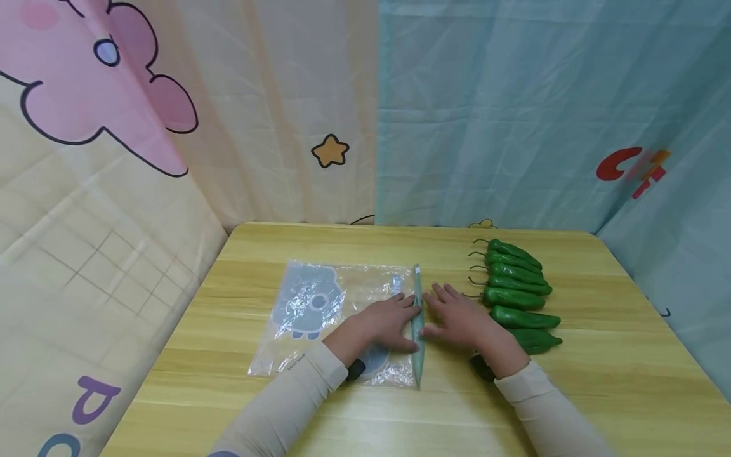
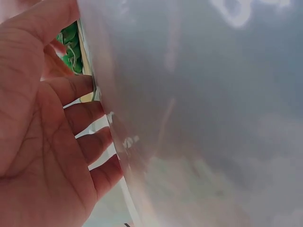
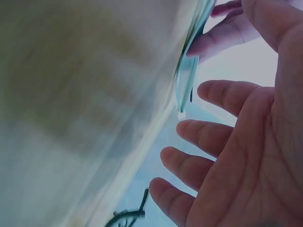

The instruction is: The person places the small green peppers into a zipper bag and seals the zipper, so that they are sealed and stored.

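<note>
A clear plastic zip bag (image 1: 365, 282) with a pale blue cartoon print lies flat on the table, its green zip strip (image 1: 419, 371) along the right side. My left hand (image 1: 388, 322) rests on the bag, fingers spread and fingertips at the strip. Just right of the strip is my right hand (image 1: 461, 322), its fingers spread too and nothing in its palm. In the left wrist view the fingertips of the left hand (image 2: 52, 137) meet the bag's surface (image 2: 199, 113). The right wrist view has the right hand (image 3: 236, 156) beside the strip (image 3: 186, 87), close to the left fingers (image 3: 225, 40).
Several green peppers (image 1: 516, 299) lie in a column on the right of the wooden table (image 1: 617, 381), most stems pointing left; the right wrist overlaps the nearest ones. Printed curtains (image 1: 485, 114) hang behind the table and at both sides.
</note>
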Action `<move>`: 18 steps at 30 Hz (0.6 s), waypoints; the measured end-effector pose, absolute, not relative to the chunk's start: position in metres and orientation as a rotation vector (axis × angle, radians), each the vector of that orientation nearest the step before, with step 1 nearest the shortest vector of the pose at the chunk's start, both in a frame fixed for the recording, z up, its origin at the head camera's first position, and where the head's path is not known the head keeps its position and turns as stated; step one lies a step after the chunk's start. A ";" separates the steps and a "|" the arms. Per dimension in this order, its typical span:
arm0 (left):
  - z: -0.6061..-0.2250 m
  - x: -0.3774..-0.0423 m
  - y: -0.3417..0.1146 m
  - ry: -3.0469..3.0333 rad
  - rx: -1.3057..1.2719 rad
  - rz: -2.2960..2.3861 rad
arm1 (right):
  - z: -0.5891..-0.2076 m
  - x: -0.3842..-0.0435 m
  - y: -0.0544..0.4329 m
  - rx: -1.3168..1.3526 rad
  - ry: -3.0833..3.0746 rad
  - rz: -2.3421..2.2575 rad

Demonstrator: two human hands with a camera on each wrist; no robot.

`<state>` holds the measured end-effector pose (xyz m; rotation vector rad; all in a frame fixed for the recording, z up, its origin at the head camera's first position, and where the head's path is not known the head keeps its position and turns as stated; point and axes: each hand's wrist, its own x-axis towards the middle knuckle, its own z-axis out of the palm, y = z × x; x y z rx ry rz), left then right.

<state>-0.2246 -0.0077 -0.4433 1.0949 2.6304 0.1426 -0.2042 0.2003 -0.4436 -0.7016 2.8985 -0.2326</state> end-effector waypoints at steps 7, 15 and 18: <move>-0.442 -0.223 -0.012 2.602 1.089 0.164 | -0.449 -0.205 0.192 -0.647 2.866 -0.252; -0.445 -0.225 -0.016 2.599 1.078 0.178 | -0.450 -0.207 0.188 -0.627 2.824 -0.228; -0.445 -0.225 -0.018 2.593 1.080 0.186 | -0.449 -0.207 0.186 -0.623 2.808 -0.209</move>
